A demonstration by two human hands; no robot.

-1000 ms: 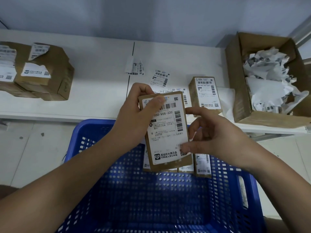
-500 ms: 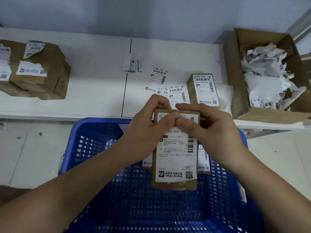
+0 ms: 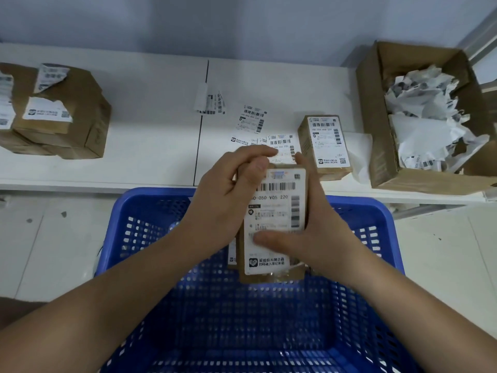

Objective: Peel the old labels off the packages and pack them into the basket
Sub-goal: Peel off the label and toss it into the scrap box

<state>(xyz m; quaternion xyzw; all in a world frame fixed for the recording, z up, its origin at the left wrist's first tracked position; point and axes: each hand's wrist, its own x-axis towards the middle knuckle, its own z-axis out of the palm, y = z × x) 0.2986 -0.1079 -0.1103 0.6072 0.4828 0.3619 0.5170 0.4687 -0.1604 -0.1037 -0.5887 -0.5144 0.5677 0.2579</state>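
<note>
Both hands gripping small brown cardboard pkg (image 3: 274,224) w/ white label: L hand (image 3: 228,203) fingers pinching top corner, R hand (image 3: 317,232) thumb clamping front.

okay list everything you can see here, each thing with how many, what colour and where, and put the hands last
held package: one, brown with white label, over the basket, between both hands
basket: one, blue, below the shelf edge
packages in basket: count unclear, brown, behind the held one
package on shelf: one, brown, white label, right of centre
loose labels: several, white, shelf centre
large boxes: stacked, brown, shelf left
open carton: one, brown, shelf right, full of crumpled white labels
shelf: white
left hand: grip at package top
right hand: grip on package side
</note>
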